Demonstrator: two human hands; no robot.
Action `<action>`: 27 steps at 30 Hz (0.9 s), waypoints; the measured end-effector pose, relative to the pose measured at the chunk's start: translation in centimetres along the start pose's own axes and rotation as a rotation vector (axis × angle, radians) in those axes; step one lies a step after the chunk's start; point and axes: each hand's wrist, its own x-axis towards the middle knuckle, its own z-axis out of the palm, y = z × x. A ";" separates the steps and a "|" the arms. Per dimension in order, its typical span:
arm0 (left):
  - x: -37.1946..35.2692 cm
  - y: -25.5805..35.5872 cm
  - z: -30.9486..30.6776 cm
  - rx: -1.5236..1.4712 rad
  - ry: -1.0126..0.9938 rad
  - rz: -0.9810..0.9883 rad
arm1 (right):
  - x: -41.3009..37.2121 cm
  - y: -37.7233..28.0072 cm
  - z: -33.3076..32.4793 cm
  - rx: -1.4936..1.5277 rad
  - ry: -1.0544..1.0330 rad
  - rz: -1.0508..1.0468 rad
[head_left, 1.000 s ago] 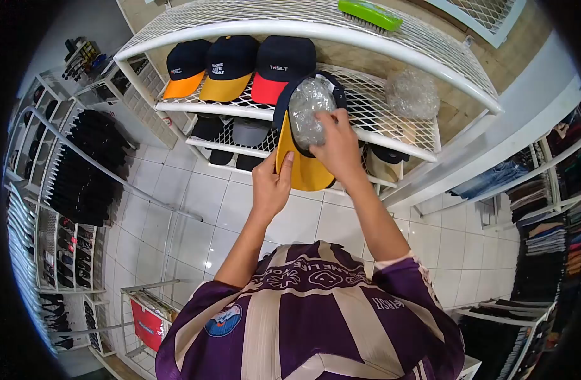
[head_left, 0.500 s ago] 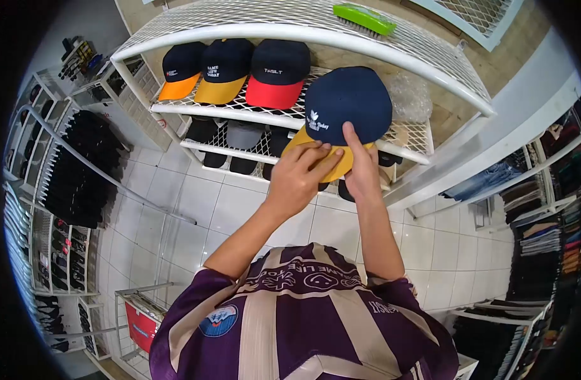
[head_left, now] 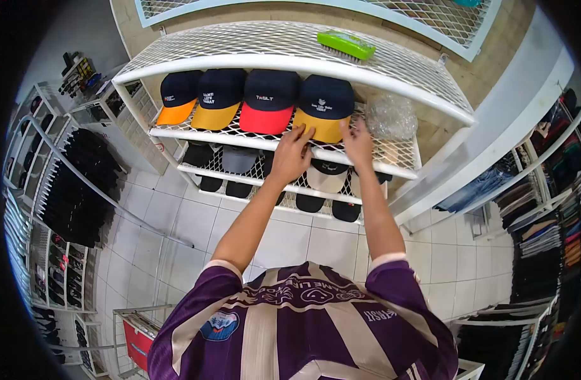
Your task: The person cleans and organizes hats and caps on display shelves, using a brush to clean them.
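At seven o'clock from the navy cap with the yellow brim (head_left: 323, 125), the left hand (head_left: 292, 155) is held low, its fingers bent and bunched, thumb and forefinger at the brim; whether the edge is pinched cannot be told. At between four and five o'clock, the right hand (head_left: 359, 147) is placed with its thumb at the brim's other side and its fingers raised, slightly apart and blurred.

The cap is seated on the wire shelf (head_left: 240, 134), brim towards six o'clock. It is best steered by light, equal touches on both brim sides, with the crown left unpressed so that its shape is kept. Fingertips are best kept off the white print.

At nine o'clock the red-brimmed cap (head_left: 263, 117) is set close beside it; a sideways push is best kept small, lest that cap be nudged. At three o'clock lies the clear plastic wad (head_left: 393, 118), which could be brushed by the right fingers. Farther, between twelve and one, the green brush (head_left: 345, 44) is laid on the top shelf (head_left: 240, 44).
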 end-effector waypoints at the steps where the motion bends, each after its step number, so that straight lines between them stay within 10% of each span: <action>1: -0.3 0.1 -0.1 -0.024 0.013 0.001 | -1.5 -0.3 0.2 -0.068 -0.003 -0.277; 10: -2.6 0.5 -0.4 0.178 0.036 -0.043 | -5.2 0.7 2.9 -0.756 0.165 -0.454; 23: -3.1 0.6 -2.2 0.052 -0.119 -0.016 | -4.3 0.5 3.7 -0.840 0.152 -0.275; 27: -7.5 2.0 -4.4 -0.172 -0.100 -0.126 | -8.9 -1.3 3.7 -0.463 0.205 -0.312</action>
